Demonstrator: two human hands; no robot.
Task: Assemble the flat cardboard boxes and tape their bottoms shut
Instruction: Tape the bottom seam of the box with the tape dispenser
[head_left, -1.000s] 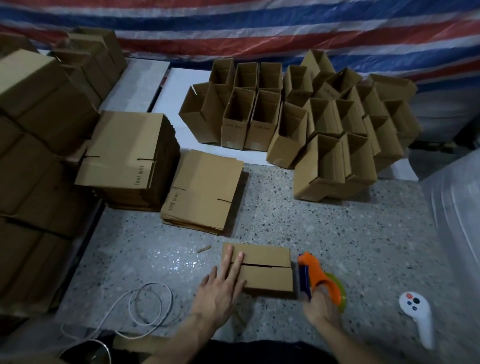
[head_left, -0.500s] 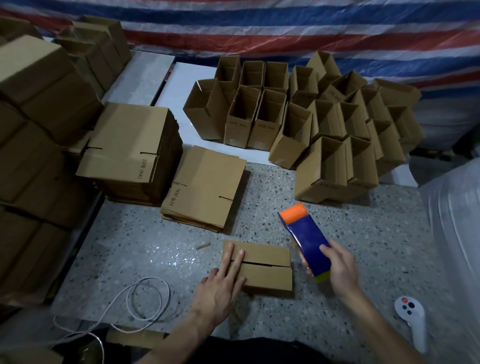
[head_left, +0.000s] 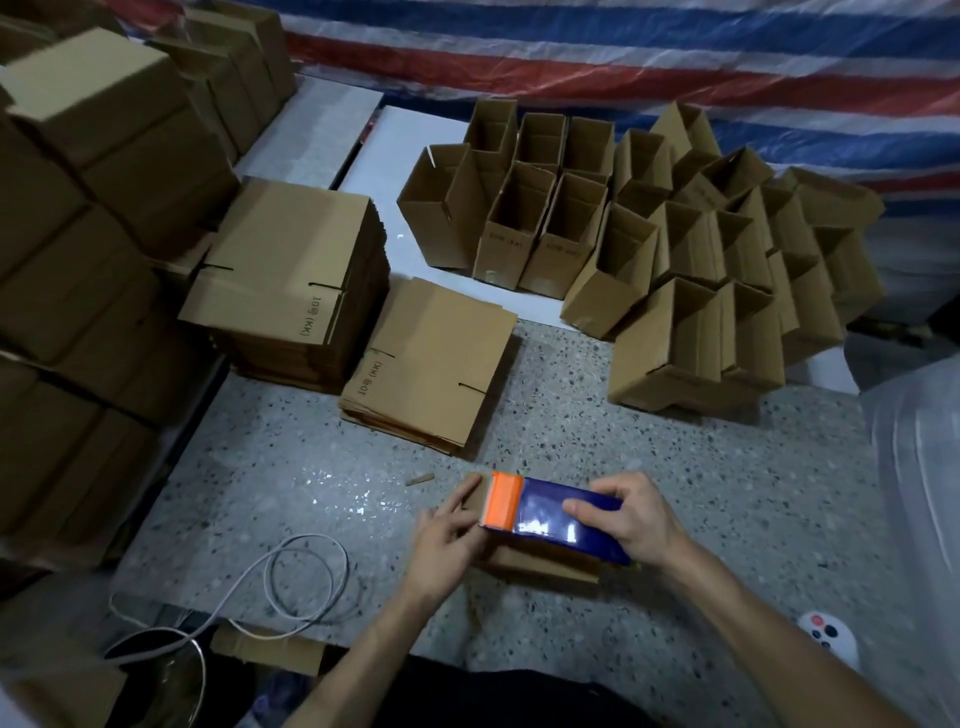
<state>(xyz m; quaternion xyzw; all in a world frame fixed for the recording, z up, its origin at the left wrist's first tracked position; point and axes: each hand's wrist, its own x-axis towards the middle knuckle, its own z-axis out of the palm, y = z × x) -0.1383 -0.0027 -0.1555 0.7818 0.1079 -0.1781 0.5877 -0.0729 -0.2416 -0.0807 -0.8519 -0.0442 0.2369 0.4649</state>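
A small cardboard box (head_left: 540, 566) stands bottom-up on the speckled table (head_left: 675, 493) in front of me. My right hand (head_left: 631, 519) grips a blue tape dispenser (head_left: 561, 514) with an orange front end, laid across the box's closed flaps. The orange end sits at the box's left edge. My left hand (head_left: 447, 540) presses on the left side of the box with straight fingers, right beside the orange end. The dispenser hides most of the box's top.
Two stacks of flat boxes (head_left: 296, 270) (head_left: 431, 364) lie behind to the left. Several assembled open boxes (head_left: 675, 270) stand at the back right. Taller box piles (head_left: 88, 208) line the left. A white cable (head_left: 291, 587) loops at the near-left edge; a white controller (head_left: 828, 636) lies near right.
My right hand lifted the tape dispenser from the table at the right, swung it over and set it down across the box. My left hand stayed on the box.
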